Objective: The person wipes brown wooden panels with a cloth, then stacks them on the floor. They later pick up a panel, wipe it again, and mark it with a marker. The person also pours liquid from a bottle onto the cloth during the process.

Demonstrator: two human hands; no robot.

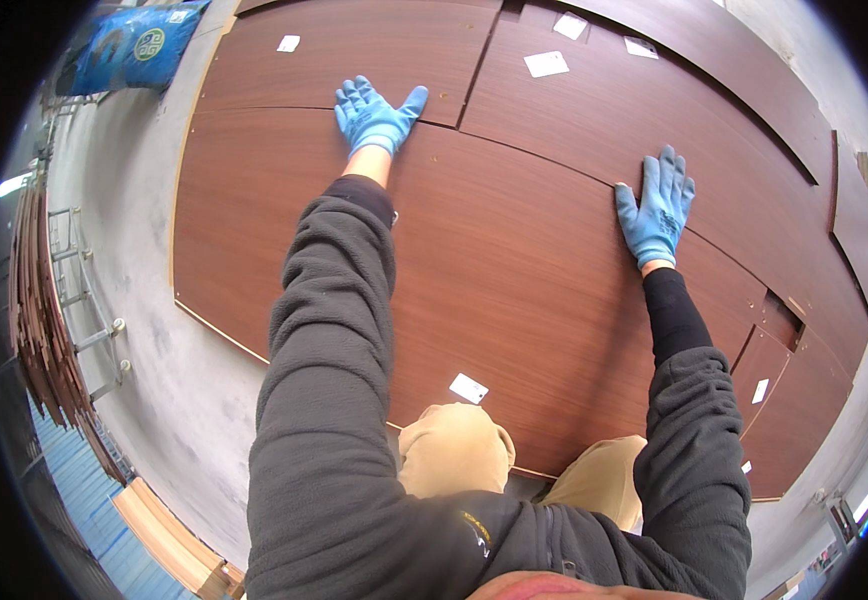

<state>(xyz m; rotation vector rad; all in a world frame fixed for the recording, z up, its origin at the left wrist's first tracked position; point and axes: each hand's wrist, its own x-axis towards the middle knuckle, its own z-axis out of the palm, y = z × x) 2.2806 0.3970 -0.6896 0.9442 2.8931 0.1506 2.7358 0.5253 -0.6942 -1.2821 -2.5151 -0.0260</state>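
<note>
Both my hands wear blue work gloves and rest on reddish-brown wood-grain panels laid flat in front of me. My left hand [374, 118] lies with its fingers spread across the seam between the large near panel [514, 270] and the far left panel [354, 60]. Farther right, my right hand [656, 208] is flat, fingers pointing away, over the seam where the near panel meets the far right panel [594, 110]. Neither hand grips anything. A white label [468, 388] sticks to the near panel by my knees.
More brown panels [854, 220] overlap at the far right. A small rectangular gap [782, 318] shows among the right-hand pieces. At left, thin brown boards [42, 300] stand on a metal rack [89, 340]. A blue sack [134, 48] lies at the far left. Light-wood boards [169, 535] are at lower left.
</note>
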